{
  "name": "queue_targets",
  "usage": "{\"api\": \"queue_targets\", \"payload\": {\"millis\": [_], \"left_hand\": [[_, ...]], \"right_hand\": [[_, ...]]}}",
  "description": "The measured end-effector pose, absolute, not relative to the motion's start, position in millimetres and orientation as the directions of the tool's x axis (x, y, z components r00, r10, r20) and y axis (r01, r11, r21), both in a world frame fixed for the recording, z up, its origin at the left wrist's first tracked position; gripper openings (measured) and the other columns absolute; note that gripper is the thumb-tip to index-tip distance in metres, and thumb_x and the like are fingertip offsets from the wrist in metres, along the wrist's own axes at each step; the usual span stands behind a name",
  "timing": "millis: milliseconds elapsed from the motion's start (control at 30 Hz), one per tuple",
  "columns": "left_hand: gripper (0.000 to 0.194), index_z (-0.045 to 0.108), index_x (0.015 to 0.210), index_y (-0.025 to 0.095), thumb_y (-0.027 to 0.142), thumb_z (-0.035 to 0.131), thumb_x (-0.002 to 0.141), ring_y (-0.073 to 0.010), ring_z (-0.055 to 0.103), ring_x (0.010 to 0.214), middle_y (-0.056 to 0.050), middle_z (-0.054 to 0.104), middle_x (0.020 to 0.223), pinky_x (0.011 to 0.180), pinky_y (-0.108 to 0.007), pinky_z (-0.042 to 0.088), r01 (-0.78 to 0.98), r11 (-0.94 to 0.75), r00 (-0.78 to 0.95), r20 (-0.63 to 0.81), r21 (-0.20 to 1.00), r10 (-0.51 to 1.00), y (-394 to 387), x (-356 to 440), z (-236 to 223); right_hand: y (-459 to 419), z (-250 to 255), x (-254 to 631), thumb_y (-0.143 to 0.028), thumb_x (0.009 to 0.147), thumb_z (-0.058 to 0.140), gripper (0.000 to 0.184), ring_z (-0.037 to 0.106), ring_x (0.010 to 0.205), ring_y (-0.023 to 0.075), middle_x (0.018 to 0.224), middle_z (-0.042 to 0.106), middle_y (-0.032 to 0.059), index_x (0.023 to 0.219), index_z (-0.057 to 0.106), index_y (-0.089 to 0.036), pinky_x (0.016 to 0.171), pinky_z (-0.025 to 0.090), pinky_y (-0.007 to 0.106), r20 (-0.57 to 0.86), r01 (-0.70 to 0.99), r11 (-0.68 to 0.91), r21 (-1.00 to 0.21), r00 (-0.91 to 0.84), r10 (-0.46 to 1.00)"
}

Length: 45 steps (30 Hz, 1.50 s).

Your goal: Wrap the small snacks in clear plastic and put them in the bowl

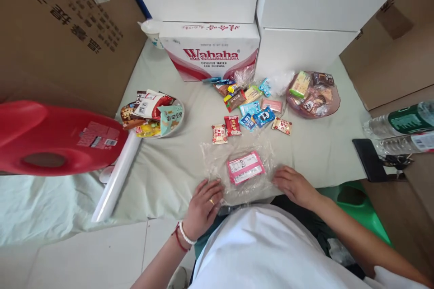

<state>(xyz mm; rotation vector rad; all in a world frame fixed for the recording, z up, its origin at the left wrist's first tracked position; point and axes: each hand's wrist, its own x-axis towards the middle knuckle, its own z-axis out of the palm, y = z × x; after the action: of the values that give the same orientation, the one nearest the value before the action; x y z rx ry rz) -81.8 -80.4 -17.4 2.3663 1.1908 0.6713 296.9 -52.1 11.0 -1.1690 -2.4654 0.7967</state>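
A sheet of clear plastic film (215, 158) lies spread on the cloth-covered table in front of me. On top of it rests a flat pink packet (246, 167) with white printed labels. My left hand (206, 202), with a ring and bracelets at the wrist, lies at the film's left near corner, fingers flat on its edge. My right hand (295, 185) rests at the right side, its outstretched fingertips touching the film. Neither hand appears to grip anything. Just beyond the film are a red snack packet (233, 125) and a cream snack packet (219, 134).
Several small snack packets (251, 109) are heaped farther back. Snack-filled bowls stand at left (182, 119) and right (335, 104). A white film roll (117, 180) and red jug (64, 137) lie left; bottles (407, 119) and a phone (368, 160) right. A Wahaba-style water carton (210, 52) stands behind.
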Motion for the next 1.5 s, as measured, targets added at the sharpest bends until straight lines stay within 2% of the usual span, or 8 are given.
{"api": "queue_targets", "payload": {"millis": [200,333,433,733,900,1167,1367,1500], "left_hand": [[0.027,0.066,0.085,0.025,0.039,0.048,0.099,-0.0236,0.068,0.102,-0.007,0.075,0.091,0.096,-0.043,0.053,0.707,-0.185,0.179,0.08,0.683,0.981,-40.0,-76.6,-7.1],[0.027,0.064,0.077,0.024,0.044,0.054,0.093,-0.0262,0.062,0.087,-0.006,0.068,0.076,0.086,-0.043,0.051,0.818,0.039,-0.051,0.005,0.574,0.999,-21.4,-68.9,-13.7],[0.024,0.065,0.079,0.024,0.041,0.056,0.092,-0.0275,0.06,0.089,-0.006,0.066,0.075,0.088,-0.044,0.049,0.836,0.066,-0.089,0.016,0.545,0.996,-19.1,-64.0,-19.9],[0.024,0.063,0.114,0.019,0.031,0.063,0.093,-0.0305,0.055,0.129,-0.014,0.064,0.117,0.108,-0.05,0.045,0.82,-0.052,-0.28,0.48,0.569,0.831,-47.4,-60.9,-3.4],[0.032,0.065,0.115,0.025,0.015,0.067,0.085,-0.0274,0.064,0.117,-0.008,0.07,0.106,0.099,-0.044,0.046,0.856,-0.356,-0.021,0.713,0.375,0.7,-75.9,-39.2,25.7],[0.045,0.062,0.14,0.021,0.014,0.05,0.098,-0.0249,0.065,0.122,-0.009,0.072,0.135,0.093,-0.042,0.039,0.827,-0.419,0.321,0.297,0.375,0.899,-43.0,-1.0,-1.2],[0.035,0.072,0.126,0.022,0.015,0.052,0.097,-0.0266,0.063,0.12,-0.007,0.073,0.133,0.091,-0.044,0.041,0.821,-0.452,0.386,0.244,0.348,0.89,-30.8,-1.6,-2.9],[0.034,0.073,0.125,0.022,0.017,0.053,0.098,-0.0276,0.063,0.115,-0.007,0.073,0.135,0.086,-0.045,0.041,0.845,-0.429,0.37,0.229,0.321,0.9,-33.8,0.5,0.4]], "right_hand": [[14.9,37.5,283.1,-0.033,0.106,0.042,0.035,0.066,0.092,0.0226,0.098,0.074,0.0091,0.115,0.074,-0.02,0.085,0.053,0.037,-0.062,0.624,0.394,-0.675,-0.58,0.812],[49.2,32.2,264.1,-0.027,0.101,0.049,0.032,0.063,0.096,0.0272,0.1,0.071,0.0124,0.116,0.075,-0.015,0.089,0.05,0.039,-0.15,0.83,0.278,-0.484,-0.391,0.908],[52.5,33.1,247.1,-0.031,0.102,0.05,0.035,0.056,0.106,0.0323,0.107,0.066,0.0156,0.124,0.072,-0.014,0.094,0.048,0.045,-0.015,0.854,0.336,-0.397,-0.372,0.928],[48.4,11.1,202.8,-0.05,0.096,0.067,0.05,0.051,0.112,0.0314,0.124,0.063,0.0148,0.137,0.065,-0.021,0.099,0.043,0.047,-0.051,0.676,0.516,-0.526,-0.631,0.774],[45.4,16.3,194.7,-0.054,0.096,0.067,0.048,0.052,0.108,0.0301,0.117,0.065,0.0134,0.132,0.069,-0.022,0.093,0.041,0.044,-0.114,0.699,0.512,-0.499,-0.638,0.761],[64.8,19.1,204.8,-0.045,0.096,0.066,0.043,0.057,0.108,0.0282,0.118,0.067,0.0136,0.129,0.07,-0.018,0.1,0.044,0.043,-0.07,0.62,0.547,-0.562,-0.695,0.716],[108.5,19.4,209.0,-0.032,0.091,0.068,0.062,0.047,0.129,0.0389,0.135,0.061,0.022,0.147,0.055,-0.009,0.109,0.038,0.051,-0.058,0.894,0.343,-0.29,-0.374,0.926],[110.6,33.0,199.2,-0.025,0.095,0.06,0.025,0.062,0.108,0.0318,0.105,0.073,0.0147,0.112,0.074,-0.015,0.092,0.044,0.039,-0.225,0.919,0.3,-0.257,-0.359,0.906]]}}
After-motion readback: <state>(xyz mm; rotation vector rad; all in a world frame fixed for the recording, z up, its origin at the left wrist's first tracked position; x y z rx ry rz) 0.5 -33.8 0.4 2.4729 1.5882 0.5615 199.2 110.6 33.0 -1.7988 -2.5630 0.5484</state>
